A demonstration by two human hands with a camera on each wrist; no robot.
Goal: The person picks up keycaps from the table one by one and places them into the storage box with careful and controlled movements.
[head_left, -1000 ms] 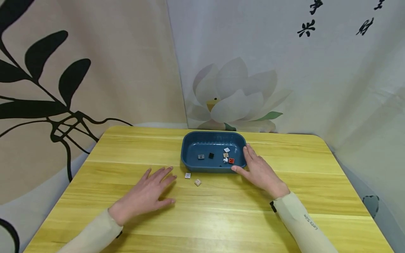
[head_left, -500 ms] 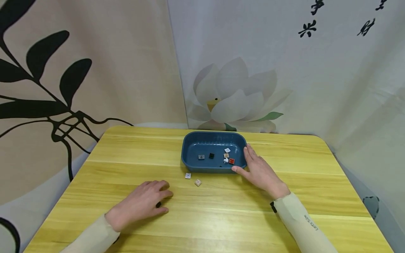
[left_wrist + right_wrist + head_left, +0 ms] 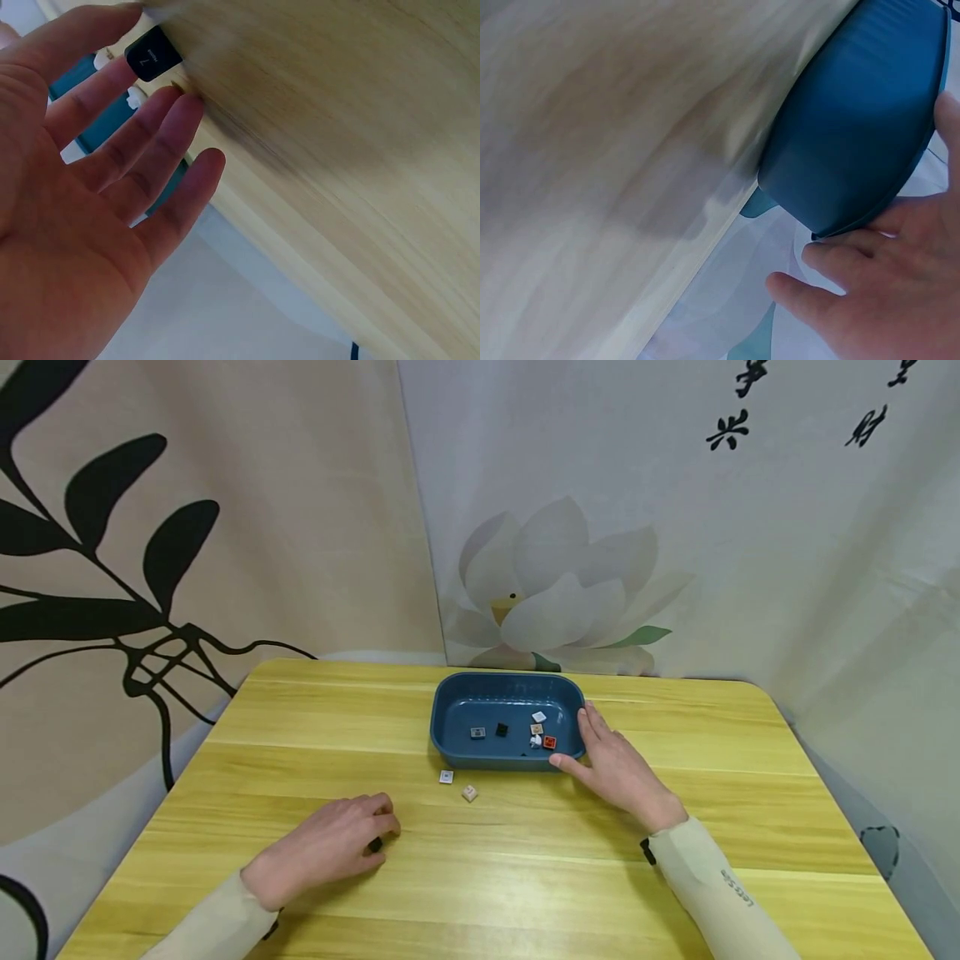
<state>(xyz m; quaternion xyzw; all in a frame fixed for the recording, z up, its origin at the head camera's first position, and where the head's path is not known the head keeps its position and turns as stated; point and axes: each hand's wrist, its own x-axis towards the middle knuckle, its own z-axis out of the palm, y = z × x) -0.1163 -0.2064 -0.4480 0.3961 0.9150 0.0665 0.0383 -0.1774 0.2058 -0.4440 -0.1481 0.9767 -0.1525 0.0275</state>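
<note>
My left hand [image 3: 326, 847], over the left part of the table, pinches a black keycap [image 3: 153, 54] between thumb and forefinger. The keycap is marked 7 and its other fingers stay loosely bent. To the right, my right hand [image 3: 622, 772] rests at the near right corner of a blue tray [image 3: 480, 762], fingers along its end and thumb at the front rim. Inside the tray lie several keycaps, among them a grey one [image 3: 477, 733], a black one [image 3: 502, 729] and a red one [image 3: 550, 742]. A white keycap [image 3: 446, 777] and a beige keycap [image 3: 469, 793] lie before the tray.
The wooden table [image 3: 540, 885] has its far edge just behind the tray. Beyond it hangs a printed curtain [image 3: 562, 527] with leaves, a flower and black characters.
My left hand has drawn back toward the lower left, and its spread fingers have closed on the black keycap. The right hand and the tray have kept their places.
</note>
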